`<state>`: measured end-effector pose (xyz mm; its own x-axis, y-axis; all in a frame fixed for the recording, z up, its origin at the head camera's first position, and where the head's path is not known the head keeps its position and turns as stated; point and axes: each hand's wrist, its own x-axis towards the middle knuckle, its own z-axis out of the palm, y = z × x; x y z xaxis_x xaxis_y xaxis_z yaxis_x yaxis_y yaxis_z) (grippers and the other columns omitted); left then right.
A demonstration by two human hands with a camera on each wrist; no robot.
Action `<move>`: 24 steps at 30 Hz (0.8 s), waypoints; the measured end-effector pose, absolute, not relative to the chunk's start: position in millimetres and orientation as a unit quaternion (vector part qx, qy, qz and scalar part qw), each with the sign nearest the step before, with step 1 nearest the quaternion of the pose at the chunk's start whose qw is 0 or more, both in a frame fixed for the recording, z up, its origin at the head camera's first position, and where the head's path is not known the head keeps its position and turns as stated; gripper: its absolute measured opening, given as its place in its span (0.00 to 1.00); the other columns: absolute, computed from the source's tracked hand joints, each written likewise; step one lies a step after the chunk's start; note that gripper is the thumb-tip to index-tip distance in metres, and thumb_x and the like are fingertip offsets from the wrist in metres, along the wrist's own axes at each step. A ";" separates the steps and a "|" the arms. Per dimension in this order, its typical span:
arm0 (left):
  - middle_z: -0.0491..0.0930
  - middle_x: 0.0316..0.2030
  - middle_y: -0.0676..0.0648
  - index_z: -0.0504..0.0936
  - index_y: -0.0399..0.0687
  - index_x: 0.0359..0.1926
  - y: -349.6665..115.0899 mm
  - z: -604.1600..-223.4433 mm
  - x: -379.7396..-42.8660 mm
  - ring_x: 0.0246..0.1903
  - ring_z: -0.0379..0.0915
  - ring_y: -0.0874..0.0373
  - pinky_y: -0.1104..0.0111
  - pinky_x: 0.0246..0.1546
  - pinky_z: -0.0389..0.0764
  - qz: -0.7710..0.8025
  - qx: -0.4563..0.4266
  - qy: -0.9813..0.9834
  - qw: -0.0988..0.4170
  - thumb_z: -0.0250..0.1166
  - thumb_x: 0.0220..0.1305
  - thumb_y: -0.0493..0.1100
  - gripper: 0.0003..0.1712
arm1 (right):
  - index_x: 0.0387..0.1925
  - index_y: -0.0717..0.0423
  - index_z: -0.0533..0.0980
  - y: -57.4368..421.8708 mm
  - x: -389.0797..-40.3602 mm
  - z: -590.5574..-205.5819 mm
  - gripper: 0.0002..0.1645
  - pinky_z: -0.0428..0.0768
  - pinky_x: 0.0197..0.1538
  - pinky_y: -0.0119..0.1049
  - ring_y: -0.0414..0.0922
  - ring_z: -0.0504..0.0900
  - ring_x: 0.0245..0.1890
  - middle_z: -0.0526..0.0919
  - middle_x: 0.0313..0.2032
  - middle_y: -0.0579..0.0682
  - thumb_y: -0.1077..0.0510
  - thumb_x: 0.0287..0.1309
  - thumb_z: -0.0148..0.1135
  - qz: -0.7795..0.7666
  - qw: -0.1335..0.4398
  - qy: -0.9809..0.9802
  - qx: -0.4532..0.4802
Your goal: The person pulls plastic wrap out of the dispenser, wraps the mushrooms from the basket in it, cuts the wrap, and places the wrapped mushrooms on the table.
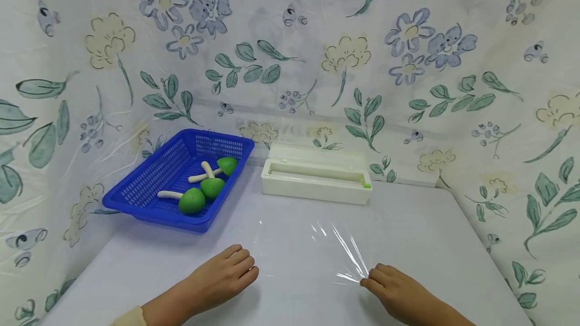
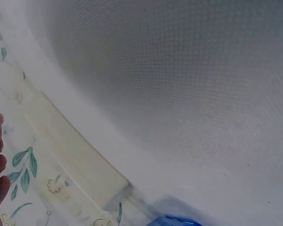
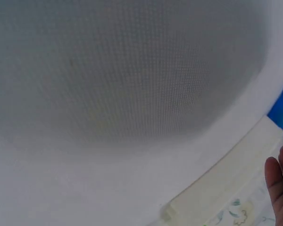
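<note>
A sheet of clear plastic wrap (image 1: 346, 245) lies over the white table between the hands, visible mainly by its bright creases. My right hand (image 1: 399, 291) pinches its near right corner, where the creases draw together. On the other side, my left hand (image 1: 222, 278) has curled fingers at the wrap's left edge; the pinch itself is hidden under the knuckles. Beyond the hands stands a long cream plastic wrap dispenser (image 1: 317, 190) with its lid raised and a roll inside. Fingers (image 2: 0, 174) show at the left wrist view's edge, and fingers (image 3: 276, 181) in the right wrist view.
At the back left, a blue plastic basket (image 1: 149, 175) holds three toy mushrooms (image 1: 192, 200) with green caps and white stems. Floral cloth (image 1: 281, 64) hangs behind and along both sides of the white table (image 1: 421, 225).
</note>
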<state>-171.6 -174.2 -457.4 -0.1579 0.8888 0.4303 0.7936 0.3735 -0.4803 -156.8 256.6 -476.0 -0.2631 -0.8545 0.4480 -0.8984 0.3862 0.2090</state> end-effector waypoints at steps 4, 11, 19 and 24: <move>0.71 0.30 0.49 0.74 0.44 0.34 -173.3 -462.9 -174.1 0.33 0.68 0.54 0.62 0.40 0.73 0.061 -0.564 -0.760 0.318 0.26 0.73 0.31 0.27 | 0.41 0.55 0.78 254.5 -158.1 -482.6 0.30 0.71 0.39 0.28 0.39 0.71 0.33 0.73 0.33 0.42 0.62 0.71 0.23 0.029 0.242 -0.801 0.546; 0.67 0.27 0.52 0.72 0.46 0.29 -169.0 -471.5 -176.7 0.30 0.65 0.56 0.65 0.35 0.70 0.069 -0.564 -0.764 0.305 0.26 0.74 0.32 0.27 | 0.40 0.53 0.76 252.2 -159.1 -488.6 0.30 0.71 0.38 0.28 0.38 0.69 0.31 0.72 0.32 0.41 0.59 0.74 0.21 0.021 0.226 -0.813 0.536; 0.63 0.25 0.53 0.68 0.48 0.27 -165.9 -476.5 -178.9 0.28 0.61 0.57 0.66 0.32 0.66 0.078 -0.562 -0.769 0.296 0.25 0.74 0.33 0.26 | 0.37 0.51 0.74 252.1 -162.8 -495.6 0.27 0.70 0.35 0.27 0.37 0.68 0.29 0.70 0.29 0.39 0.56 0.77 0.23 0.020 0.231 -0.812 0.535; 0.63 0.24 0.53 0.68 0.48 0.28 -165.0 -478.8 -181.1 0.27 0.60 0.57 0.67 0.31 0.65 0.079 -0.562 -0.773 0.285 0.36 0.66 0.33 0.16 | 0.36 0.49 0.74 251.5 -163.3 -494.5 0.07 0.70 0.34 0.27 0.36 0.67 0.29 0.69 0.27 0.38 0.63 0.69 0.51 0.004 0.203 -0.822 0.532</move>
<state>-181.1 -165.0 -478.8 -0.2067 0.9134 0.3507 0.8231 0.3561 -0.4423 -163.3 251.5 -494.5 -0.3520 -0.8731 0.3374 -0.8761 0.4342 0.2095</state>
